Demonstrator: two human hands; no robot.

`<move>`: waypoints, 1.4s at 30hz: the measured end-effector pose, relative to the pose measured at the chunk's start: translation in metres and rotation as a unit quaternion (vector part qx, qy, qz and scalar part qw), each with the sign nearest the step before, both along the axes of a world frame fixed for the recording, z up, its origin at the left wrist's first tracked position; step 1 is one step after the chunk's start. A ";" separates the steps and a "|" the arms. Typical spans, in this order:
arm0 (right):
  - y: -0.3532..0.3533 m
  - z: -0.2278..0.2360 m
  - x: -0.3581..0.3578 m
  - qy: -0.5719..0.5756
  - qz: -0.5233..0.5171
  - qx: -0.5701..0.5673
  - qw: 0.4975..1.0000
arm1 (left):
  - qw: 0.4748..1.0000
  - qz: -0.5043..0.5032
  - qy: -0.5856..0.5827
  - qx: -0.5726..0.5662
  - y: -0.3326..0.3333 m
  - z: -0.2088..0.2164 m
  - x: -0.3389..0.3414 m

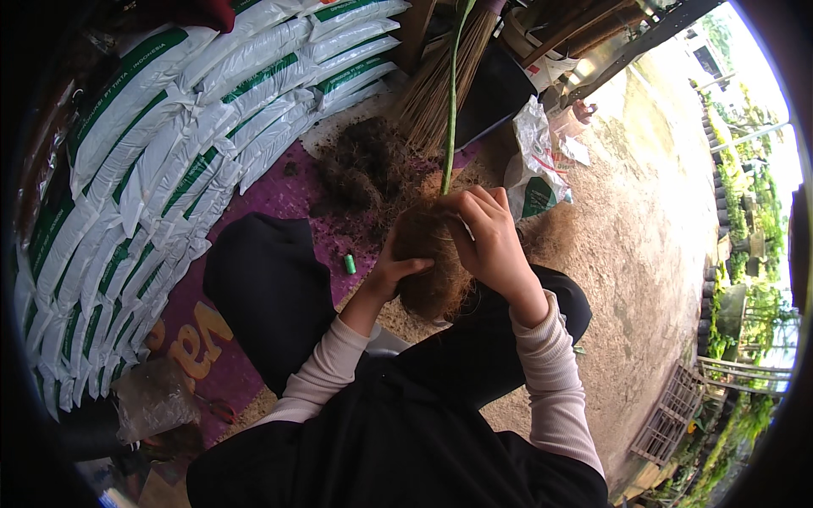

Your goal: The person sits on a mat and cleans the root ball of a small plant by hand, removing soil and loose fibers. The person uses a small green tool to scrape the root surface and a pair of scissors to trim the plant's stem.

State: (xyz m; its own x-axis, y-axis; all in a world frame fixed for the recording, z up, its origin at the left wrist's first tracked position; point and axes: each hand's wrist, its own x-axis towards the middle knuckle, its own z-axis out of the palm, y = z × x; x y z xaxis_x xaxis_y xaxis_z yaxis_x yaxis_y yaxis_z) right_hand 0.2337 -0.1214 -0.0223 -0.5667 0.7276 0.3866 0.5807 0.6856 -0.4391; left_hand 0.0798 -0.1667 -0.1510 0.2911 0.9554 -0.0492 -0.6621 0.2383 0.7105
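Note:
A ball of brown coconut fibre (pixel 432 284) sits between my hands above my crossed legs. From its top rises a long green plant stem (pixel 452 110). My left hand (pixel 395 269) is wrapped round the ball's left side, thumb across the front. My right hand (pixel 494 239) is at the upper right of the ball, beside the stem's base, with bent fingers pinched together; what they hold is hidden. A small green spool (pixel 350 264) lies on the purple sheet to the left. Beyond my left hand is a heap of dark, loose fibre (pixel 362 173).
White and green filled bags (pixel 203 127) are stacked along the left. A stick broom (pixel 440 93) and a crumpled white plastic bag (pixel 539 161) lie ahead. Near the lower left are red-handled scissors (pixel 222 412) and a clear plastic bag (pixel 157 398). Concrete floor (pixel 627 254) extends right.

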 end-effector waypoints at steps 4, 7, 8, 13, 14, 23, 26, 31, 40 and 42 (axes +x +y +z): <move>0.001 -0.001 -0.002 0.021 -0.002 -0.030 0.999 | 1.000 0.006 0.013 0.000 0.000 0.001 0.001; 0.003 0.000 -0.003 0.017 -0.004 -0.029 0.999 | 0.999 0.011 0.049 0.021 0.001 -0.004 0.001; 0.003 0.000 -0.004 0.025 -0.013 -0.027 0.999 | 0.997 0.012 0.065 0.032 0.002 -0.002 0.001; 0.008 0.002 -0.006 0.108 -0.031 -0.050 0.992 | 0.995 0.003 0.080 0.058 0.002 0.009 0.004; 0.008 0.002 -0.007 0.114 -0.030 -0.060 0.991 | 0.994 0.006 0.086 0.062 0.002 0.010 0.004; 0.015 0.003 -0.008 0.292 -0.028 -0.253 0.922 | 0.979 0.019 0.123 0.159 0.002 0.010 0.000; 0.021 0.009 0.002 0.400 -0.032 -0.302 0.865 | 0.987 -0.001 0.028 0.160 0.003 -0.003 0.001; 0.020 0.009 0.014 0.437 -0.025 -0.298 0.848 | 0.988 -0.057 -0.113 0.090 -0.003 -0.010 -0.001; 0.011 0.001 0.042 0.444 -0.028 -0.310 0.840 | 0.980 -0.136 -0.141 -0.021 -0.015 -0.008 -0.002; 0.009 0.006 0.044 0.528 0.019 -0.359 0.769 | 0.984 -0.141 -0.107 -0.005 -0.012 -0.007 -0.001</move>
